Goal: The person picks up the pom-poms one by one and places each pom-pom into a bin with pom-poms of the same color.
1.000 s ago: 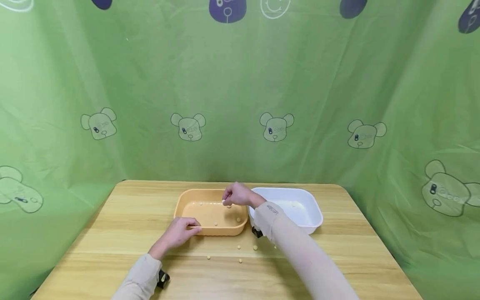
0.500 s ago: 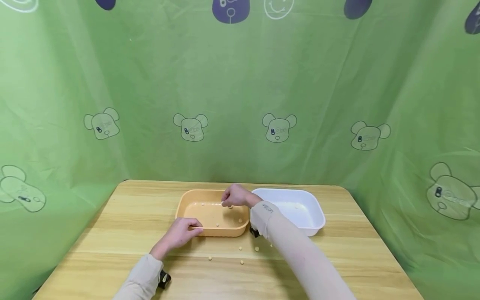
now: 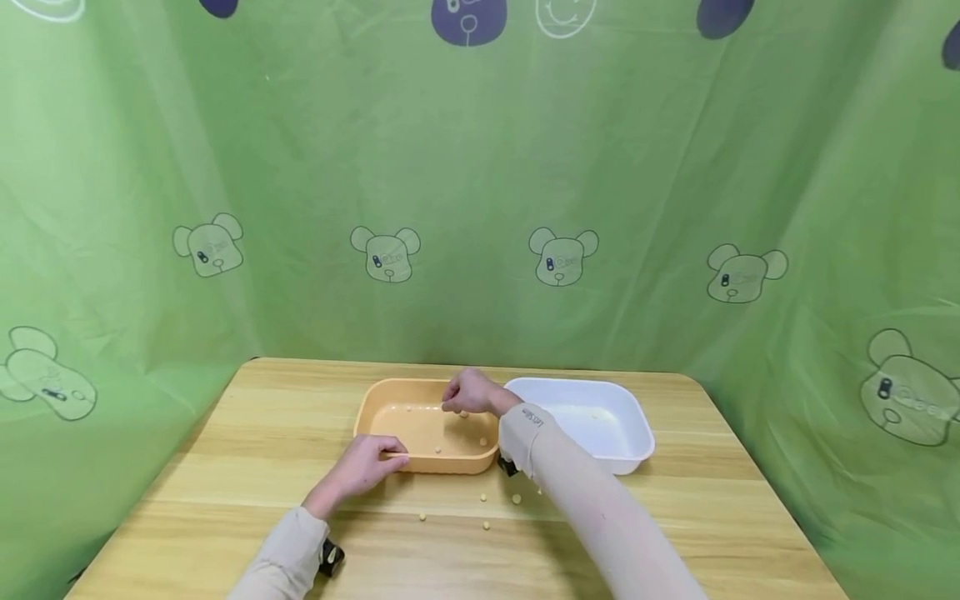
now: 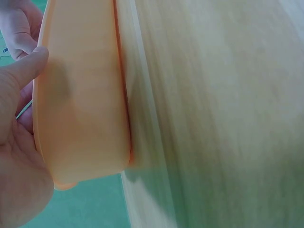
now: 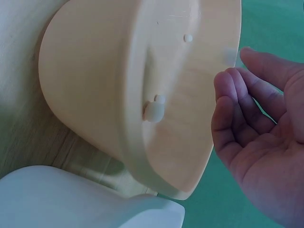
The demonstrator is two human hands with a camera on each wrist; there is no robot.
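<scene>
1. Your left hand grips the orange tray, set lengthwise across you.
2. Your right hand hangs above its right half — fingers curled; whether they pinch anything, I can't tell.
3. Balls lie inside — others nearer you.

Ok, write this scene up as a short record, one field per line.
Left hand: gripping the near rim of the orange tray
Right hand: above the orange tray, fingers curled, no held piece visible
Inside the orange tray: a few small pale pieces
White tray: beside the orange tray, to its right
Wooden table: several loose pale pieces in front of the trays
Backdrop: green sheet with bear-head prints
</scene>
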